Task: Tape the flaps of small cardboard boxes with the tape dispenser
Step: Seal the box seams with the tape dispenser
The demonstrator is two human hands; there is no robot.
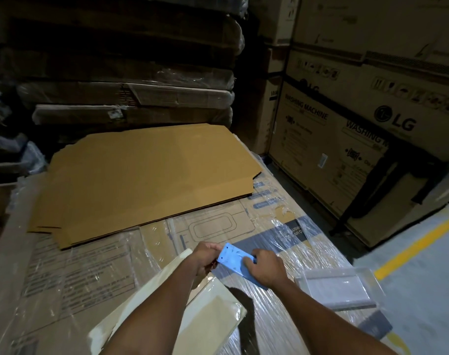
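A blue tape dispenser [233, 260] is held between both hands just above a plastic-wrapped carton top [85, 272]. My right hand [265, 267] grips its near end, fingers curled over the flat blue side. My left hand [206, 257] pinches at its far left edge; what the fingertips hold there is too small to tell. Under my left forearm lies a pale flattened cardboard box [213, 311], its flaps spread flat. A stack of flat brown cardboard blanks [146, 180] lies farther back on the same surface.
A clear plastic tray [341, 288] sits at the right edge of the wrapped carton. Tall washing-machine cartons [346, 139] stand at the right, wrapped stacked goods [131, 73] behind. Grey floor with a yellow line [418, 247] runs along the right.
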